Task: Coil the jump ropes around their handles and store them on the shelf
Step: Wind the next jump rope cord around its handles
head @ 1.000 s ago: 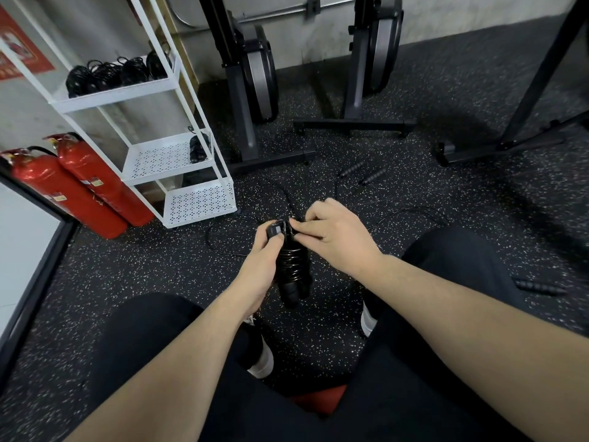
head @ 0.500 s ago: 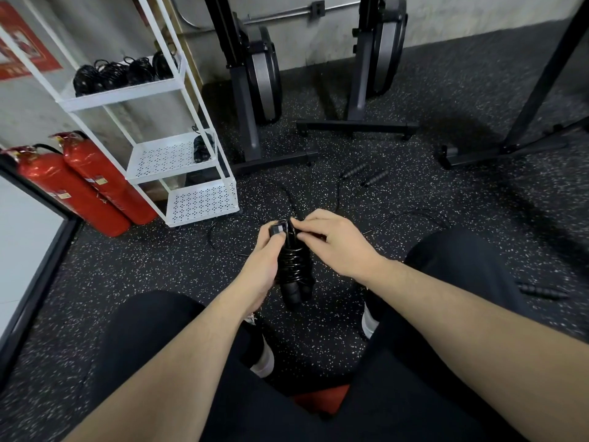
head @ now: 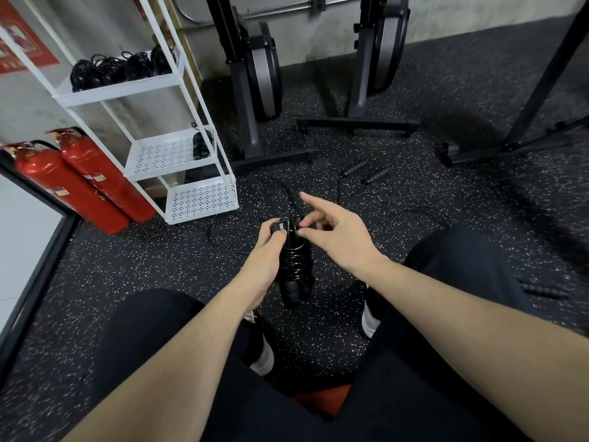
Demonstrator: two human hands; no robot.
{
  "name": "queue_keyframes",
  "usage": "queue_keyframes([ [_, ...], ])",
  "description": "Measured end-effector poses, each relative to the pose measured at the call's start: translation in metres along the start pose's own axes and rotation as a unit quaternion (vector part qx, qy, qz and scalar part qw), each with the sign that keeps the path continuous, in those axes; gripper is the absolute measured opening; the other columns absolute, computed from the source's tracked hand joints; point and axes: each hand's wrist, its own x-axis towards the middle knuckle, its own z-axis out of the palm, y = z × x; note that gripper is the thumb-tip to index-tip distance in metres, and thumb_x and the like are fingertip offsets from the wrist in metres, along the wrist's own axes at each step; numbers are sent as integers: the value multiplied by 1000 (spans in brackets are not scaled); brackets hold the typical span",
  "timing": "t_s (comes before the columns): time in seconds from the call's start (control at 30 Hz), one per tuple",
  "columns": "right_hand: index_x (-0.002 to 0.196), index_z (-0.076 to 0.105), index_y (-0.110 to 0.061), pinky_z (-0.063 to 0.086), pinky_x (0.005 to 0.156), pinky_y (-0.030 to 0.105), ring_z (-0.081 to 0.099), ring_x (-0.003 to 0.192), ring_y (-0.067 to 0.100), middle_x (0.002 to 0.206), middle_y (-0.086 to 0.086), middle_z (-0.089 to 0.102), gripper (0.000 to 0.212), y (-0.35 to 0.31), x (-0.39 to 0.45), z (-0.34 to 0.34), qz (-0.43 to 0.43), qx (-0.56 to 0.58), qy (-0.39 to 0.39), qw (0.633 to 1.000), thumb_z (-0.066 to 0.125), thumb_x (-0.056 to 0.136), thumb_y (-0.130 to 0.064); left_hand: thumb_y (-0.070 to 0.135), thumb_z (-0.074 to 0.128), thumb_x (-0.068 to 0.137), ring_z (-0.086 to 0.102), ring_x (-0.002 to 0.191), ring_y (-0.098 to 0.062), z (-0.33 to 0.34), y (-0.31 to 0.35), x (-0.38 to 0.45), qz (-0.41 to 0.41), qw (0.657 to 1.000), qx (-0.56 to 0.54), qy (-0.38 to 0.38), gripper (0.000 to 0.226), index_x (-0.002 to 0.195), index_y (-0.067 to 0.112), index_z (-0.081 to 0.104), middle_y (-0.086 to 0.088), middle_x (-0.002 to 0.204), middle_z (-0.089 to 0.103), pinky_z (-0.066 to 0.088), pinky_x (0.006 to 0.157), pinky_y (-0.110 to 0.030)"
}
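Speckled black rubber flooring (head: 134, 282) covers this gym corner, with a grey concrete wall behind. Someone sits low, knees in black trousers spread apart. Their left hand (head: 266, 260) grips a black jump rope bundle (head: 294, 266), its handles upright with thin cord wound round them. Their right hand (head: 334, 234) pinches the cord at the top of the bundle between thumb and a curled finger, while the forefinger points outward. A loose tail of cord trails from the bundle across the floor. Beyond lies another pair of ribbed black handles (head: 366, 172), and a single one (head: 543, 290) rests to the right. To the left stands a white metal three-tier shelf (head: 178, 71); coiled black ropes (head: 118, 70) sit on its top tier and one bundle (head: 201, 145) on the middle. Two red fire extinguishers (head: 79, 183) lean beside it.
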Motion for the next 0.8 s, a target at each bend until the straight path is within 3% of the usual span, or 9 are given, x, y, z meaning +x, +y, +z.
queue_keyframes([
  [0.17,132,49,-54,50,88,21,56,83,9,95,-12,76,70,2,-1,4,1,5,-6,1000,77,88,-7,50,45,93,66,112,-21,4,3,-5,-13,1000,-9,-7,21,110,49,58,3,113,70,53,100,-51],
  [0.27,139,46,-49,47,91,14,62,87,5,96,-15,77,70,0,0,3,8,-5,-14,1000,75,90,-9,41,42,104,66,114,-23,6,5,-8,-13,1000,-23,-6,17,115,43,56,-1,116,69,52,103,-51],
  [0.4,143,49,-42,37,93,2,65,102,-5,100,-16,77,62,-4,-4,2,7,-14,-36,999,70,94,-9,72,51,87,67,118,-22,3,5,-10,-15,1000,-7,-1,31,113,56,57,0,126,69,51,104,-54],
  [0.47,145,49,-38,39,87,1,64,93,-13,104,-16,77,58,-7,-6,2,12,-1,-44,999,65,98,-8,79,47,82,65,120,-20,0,4,-8,-10,1000,14,5,31,108,64,55,3,129,67,49,106,-54],
  [0.57,142,52,-40,44,72,9,60,69,-10,106,-15,76,52,-8,-6,4,12,11,-23,1000,63,100,-11,66,39,100,65,116,-18,4,3,-5,3,999,18,40,18,109,61,54,4,124,68,51,105,-52],
  [0.67,136,60,-40,51,81,17,66,85,-1,111,-17,73,45,-4,-7,10,-18,-48,-26,998,63,98,-15,54,36,107,66,110,-15,10,3,-4,-3,997,3,74,23,122,48,52,4,117,68,53,100,-44],
  [0.73,134,65,-33,50,90,18,64,97,4,113,-14,68,41,0,-6,12,-39,-93,-23,995,65,97,-16,49,33,109,62,102,-8,12,6,-6,11,995,59,82,25,128,43,48,9,111,64,51,86,-32],
  [0.8,134,65,-30,45,91,14,58,100,3,114,-12,59,37,2,-4,10,-57,-154,-26,986,65,98,-22,47,31,109,61,97,-8,12,7,-7,26,988,126,80,21,124,44,46,9,107,64,48,81,-32],
])
